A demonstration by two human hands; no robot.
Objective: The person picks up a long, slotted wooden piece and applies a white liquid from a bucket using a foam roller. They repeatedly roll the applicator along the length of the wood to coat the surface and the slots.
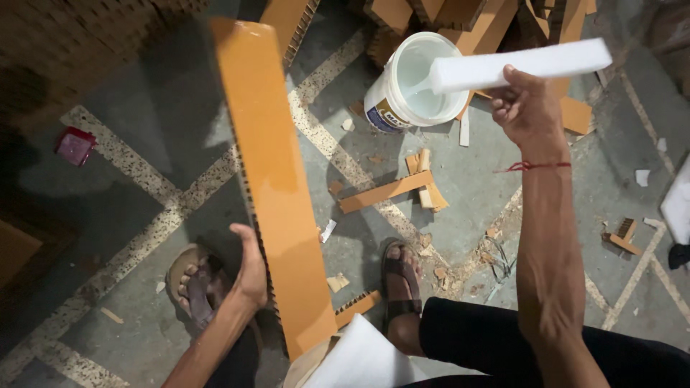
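Observation:
My left hand (250,271) grips the left edge of a long orange honeycomb board (277,172) that runs from my lap up toward the top of the view. My right hand (523,106) is raised and holds a white foam strip (517,65), its left end dipping into a white bucket (410,82) of white glue on the floor.
Orange board offcuts (384,192) and scraps lie scattered on the grey terrazzo floor. Stacked honeycomb boards (489,18) sit behind the bucket. My sandalled feet (402,280) rest on the floor. A small red item (75,146) lies at the left. White sheet (359,359) on my lap.

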